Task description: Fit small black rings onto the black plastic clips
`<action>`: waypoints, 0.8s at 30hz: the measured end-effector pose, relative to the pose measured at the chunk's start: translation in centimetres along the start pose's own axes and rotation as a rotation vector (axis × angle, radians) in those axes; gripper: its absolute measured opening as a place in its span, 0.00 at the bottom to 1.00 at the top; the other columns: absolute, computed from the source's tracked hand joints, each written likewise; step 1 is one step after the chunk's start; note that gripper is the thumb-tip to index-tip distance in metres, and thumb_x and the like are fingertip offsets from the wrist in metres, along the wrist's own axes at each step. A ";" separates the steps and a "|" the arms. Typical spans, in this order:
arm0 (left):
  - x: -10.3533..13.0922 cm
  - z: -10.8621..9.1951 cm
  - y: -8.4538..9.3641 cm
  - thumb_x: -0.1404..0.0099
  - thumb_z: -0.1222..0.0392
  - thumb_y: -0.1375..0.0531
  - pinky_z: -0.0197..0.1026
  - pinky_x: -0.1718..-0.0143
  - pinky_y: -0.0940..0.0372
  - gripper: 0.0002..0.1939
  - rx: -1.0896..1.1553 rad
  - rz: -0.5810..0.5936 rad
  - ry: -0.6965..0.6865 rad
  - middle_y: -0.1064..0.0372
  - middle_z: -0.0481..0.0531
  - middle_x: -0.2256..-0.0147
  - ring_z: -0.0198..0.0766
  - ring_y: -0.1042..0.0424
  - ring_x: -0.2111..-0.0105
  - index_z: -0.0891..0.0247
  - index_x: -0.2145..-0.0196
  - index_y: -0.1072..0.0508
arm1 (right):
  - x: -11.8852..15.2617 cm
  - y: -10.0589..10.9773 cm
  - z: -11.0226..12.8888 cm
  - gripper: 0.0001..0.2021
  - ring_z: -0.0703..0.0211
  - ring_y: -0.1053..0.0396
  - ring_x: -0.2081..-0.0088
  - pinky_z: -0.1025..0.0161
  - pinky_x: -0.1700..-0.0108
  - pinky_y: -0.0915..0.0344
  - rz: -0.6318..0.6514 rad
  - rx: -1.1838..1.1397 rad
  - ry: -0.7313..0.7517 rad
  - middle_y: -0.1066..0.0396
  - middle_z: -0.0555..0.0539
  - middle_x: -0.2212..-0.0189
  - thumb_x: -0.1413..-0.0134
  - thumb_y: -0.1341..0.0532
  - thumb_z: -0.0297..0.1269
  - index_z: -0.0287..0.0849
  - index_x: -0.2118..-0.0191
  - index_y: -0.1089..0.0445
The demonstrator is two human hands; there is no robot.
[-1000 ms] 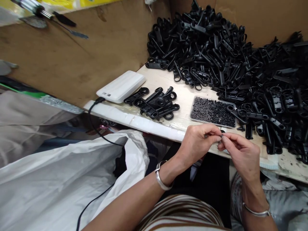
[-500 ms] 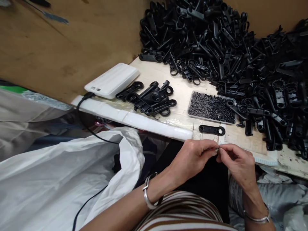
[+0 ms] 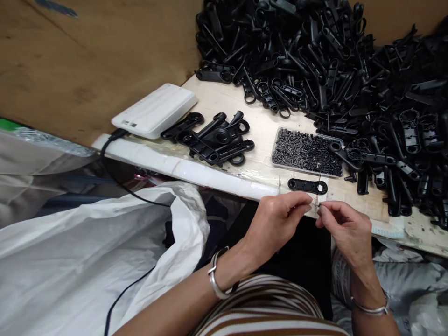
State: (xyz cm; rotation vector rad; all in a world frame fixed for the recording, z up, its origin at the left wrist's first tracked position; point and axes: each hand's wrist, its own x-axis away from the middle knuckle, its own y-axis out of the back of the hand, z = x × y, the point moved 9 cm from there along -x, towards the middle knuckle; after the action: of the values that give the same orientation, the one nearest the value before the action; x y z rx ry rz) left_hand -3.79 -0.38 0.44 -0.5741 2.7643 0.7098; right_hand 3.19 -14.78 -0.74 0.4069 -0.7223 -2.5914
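Just past the table's front edge, my left hand (image 3: 280, 224) has thumb and fingers brought together in a pinch; whatever lies between the tips is too small to make out. My right hand (image 3: 345, 228) faces it a short gap away, pinching a tiny dark piece (image 3: 318, 207) whose kind I cannot tell. A single flat black plastic arm (image 3: 304, 185) with a ring at its right end lies on the table right beyond my fingertips. Behind it sits a shallow clear box (image 3: 276, 163) filled with small dark and metallic parts.
A big heap of black plastic parts (image 3: 315, 60) covers the back and right of the table (image 3: 266, 126). Left of the box is a smaller pile (image 3: 217, 137), beside a white power bank (image 3: 156, 111) with a black cable (image 3: 115, 172). A white sack (image 3: 105, 242) hangs at the lower left.
My fingertips, together before, are now slightly apart, with the small piece staying at my right fingertips. The camera view has shifted a little.
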 end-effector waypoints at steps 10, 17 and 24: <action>-2.5 -0.6 -1.5 0.35 0.71 0.44 0.43 0.61 0.40 0.07 -0.622 0.178 -0.309 0.25 0.53 0.62 0.42 0.28 0.58 0.66 0.60 0.29 | -2.1 0.9 1.7 0.07 0.64 0.33 0.79 0.67 0.72 0.34 -0.048 0.331 0.265 0.29 0.52 0.77 0.42 0.42 0.32 0.42 0.70 0.28; -1.3 -0.6 -1.9 0.33 0.68 0.44 0.41 0.62 0.42 0.04 -0.581 0.193 -0.256 0.26 0.49 0.66 0.38 0.28 0.64 0.64 0.61 0.30 | -1.9 0.2 2.7 0.07 0.63 0.31 0.75 0.66 0.68 0.35 0.040 0.469 0.398 0.27 0.50 0.73 0.40 0.43 0.30 0.41 0.68 0.30; -1.2 -0.2 -2.0 0.35 0.70 0.43 0.42 0.63 0.40 0.07 -0.587 0.198 -0.242 0.26 0.50 0.66 0.39 0.28 0.65 0.64 0.59 0.31 | -1.7 -0.9 3.0 0.09 0.60 0.30 0.72 0.64 0.66 0.35 0.096 0.567 0.434 0.27 0.47 0.71 0.37 0.46 0.32 0.41 0.66 0.30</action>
State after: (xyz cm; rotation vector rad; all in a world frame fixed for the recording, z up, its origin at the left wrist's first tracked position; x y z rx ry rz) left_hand -1.89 -1.74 0.18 -0.2827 2.3890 1.5458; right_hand 3.28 -12.07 1.52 1.0333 -1.2607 -2.0620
